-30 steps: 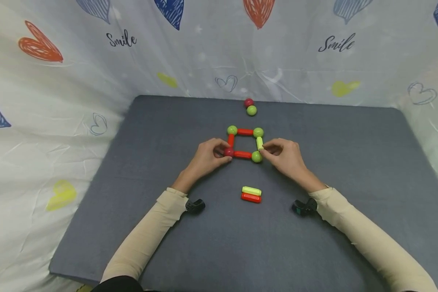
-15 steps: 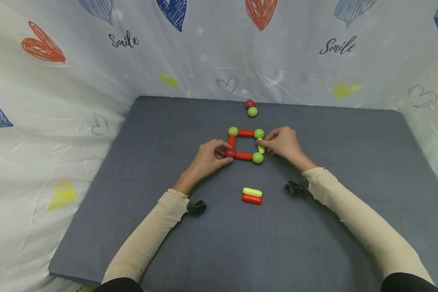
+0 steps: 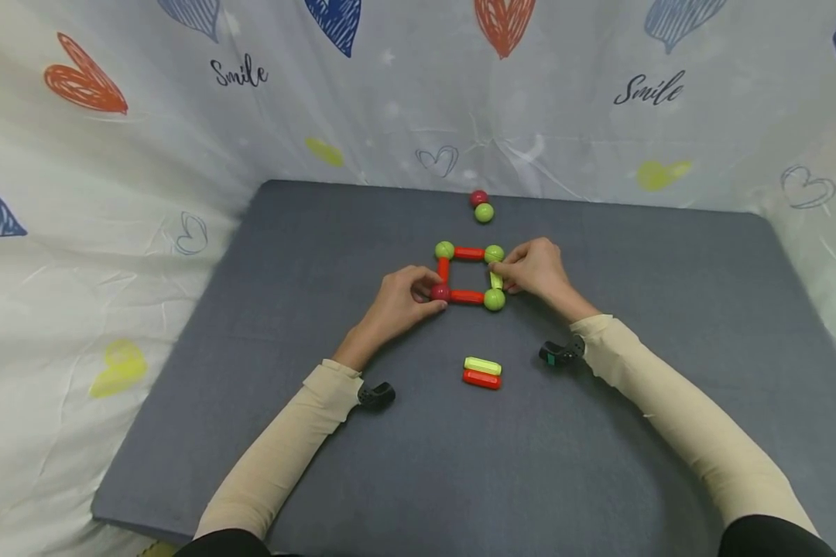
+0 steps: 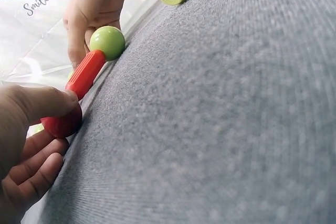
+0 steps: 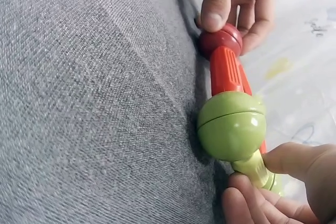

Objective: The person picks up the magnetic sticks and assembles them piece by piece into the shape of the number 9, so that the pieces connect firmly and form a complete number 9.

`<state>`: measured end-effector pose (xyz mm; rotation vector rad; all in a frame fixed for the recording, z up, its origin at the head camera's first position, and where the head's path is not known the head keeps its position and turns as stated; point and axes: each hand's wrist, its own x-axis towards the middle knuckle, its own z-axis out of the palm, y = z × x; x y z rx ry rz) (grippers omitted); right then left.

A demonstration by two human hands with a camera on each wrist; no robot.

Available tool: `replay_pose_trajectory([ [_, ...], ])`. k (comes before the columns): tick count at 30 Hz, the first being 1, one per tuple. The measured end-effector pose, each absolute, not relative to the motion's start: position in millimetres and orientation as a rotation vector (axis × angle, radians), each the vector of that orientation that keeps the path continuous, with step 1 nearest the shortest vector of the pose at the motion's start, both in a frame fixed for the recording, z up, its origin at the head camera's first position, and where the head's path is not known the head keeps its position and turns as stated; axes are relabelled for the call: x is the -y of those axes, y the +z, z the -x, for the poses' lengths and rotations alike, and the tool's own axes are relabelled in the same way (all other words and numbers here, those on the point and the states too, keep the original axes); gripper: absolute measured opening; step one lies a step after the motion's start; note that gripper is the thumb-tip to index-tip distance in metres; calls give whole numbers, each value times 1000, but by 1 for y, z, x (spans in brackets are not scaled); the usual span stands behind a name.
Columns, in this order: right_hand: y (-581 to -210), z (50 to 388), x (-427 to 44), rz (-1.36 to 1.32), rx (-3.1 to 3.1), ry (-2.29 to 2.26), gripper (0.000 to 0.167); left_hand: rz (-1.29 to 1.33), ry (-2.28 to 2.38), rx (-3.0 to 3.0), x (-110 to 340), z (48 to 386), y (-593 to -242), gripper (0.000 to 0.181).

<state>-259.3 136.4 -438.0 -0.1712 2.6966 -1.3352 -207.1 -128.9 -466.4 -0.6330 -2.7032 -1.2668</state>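
A square of rods and balls lies flat on the grey table. My left hand (image 3: 406, 298) pinches its near-left corner, a dark red ball (image 4: 64, 124), between thumb and fingers. On the right side, my right hand (image 3: 535, 269) pinches a yellow-green rod (image 5: 253, 169) between thumb and fingers. That rod spans from the near-right green ball (image 5: 232, 126) to the far-right green ball (image 3: 494, 254). Red rods form the other sides: near rod (image 3: 467, 297), far rod (image 3: 469, 253) and left rod (image 3: 443, 270). The far-left corner is a green ball (image 3: 444, 250).
A loose yellow-green rod (image 3: 483, 365) and a red rod (image 3: 482, 379) lie side by side in front of the square. Behind it, a red ball (image 3: 478, 199) and a green ball (image 3: 484, 213) touch near the back edge of the grey table (image 3: 320, 480). A printed sheet (image 3: 390, 100) hangs behind.
My right hand has moved away from me along the yellow-green rod. The rod's near end, apart from the near-right ball half a second ago, now meets it. My left hand keeps its hold.
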Motion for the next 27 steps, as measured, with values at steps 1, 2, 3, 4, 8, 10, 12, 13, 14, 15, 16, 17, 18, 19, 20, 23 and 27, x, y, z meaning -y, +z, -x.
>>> replay_pose_trajectory([
  [1,-438,259,-136,158,-2677,-1350,25,632,-1265,2706,129,207,-466,33],
  [2,-439,259,-136,147,-2662,-1364,26,630,-1263,2708,128,207,-466,33],
  [3,-439,259,-136,145,-2654,-1370,27,629,-1262,2708,128,207,-466,33],
  [4,-439,259,-136,144,-2650,-1374,27,628,-1262,2709,128,207,-466,33],
  [8,-440,256,-135,156,-2645,-1408,27,621,-1261,2707,129,207,-466,32],
  [10,-439,254,-136,175,-2651,-1427,27,623,-1263,2707,129,208,-466,32],
  [12,-436,249,-139,198,-2666,-1443,26,626,-1267,2705,129,208,-466,33],
  [13,-434,246,-141,212,-2681,-1447,25,627,-1270,2705,128,209,-466,33],
  [14,-432,242,-143,235,-2704,-1437,24,627,-1272,2707,128,209,-465,33],
  [15,-430,238,-146,264,-2728,-1422,23,626,-1273,2709,128,210,-465,33],
  [16,-428,233,-148,303,-2746,-1403,21,625,-1273,2712,127,210,-464,33],
  [17,-426,227,-150,348,-2762,-1376,19,622,-1272,2715,127,210,-464,33],
  [18,-424,221,-151,413,-2772,-1343,17,619,-1270,2719,128,210,-463,32],
  [19,-423,215,-152,481,-2779,-1307,15,616,-1266,2724,128,209,-463,32],
  [20,-423,209,-152,556,-2771,-1269,13,614,-1263,2727,128,209,-462,32],
  [23,-422,191,-149,769,-2679,-1183,9,612,-1257,2729,129,209,-462,32],
  [27,-426,173,-139,939,-2515,-1071,12,613,-1253,2738,128,209,-463,31],
])
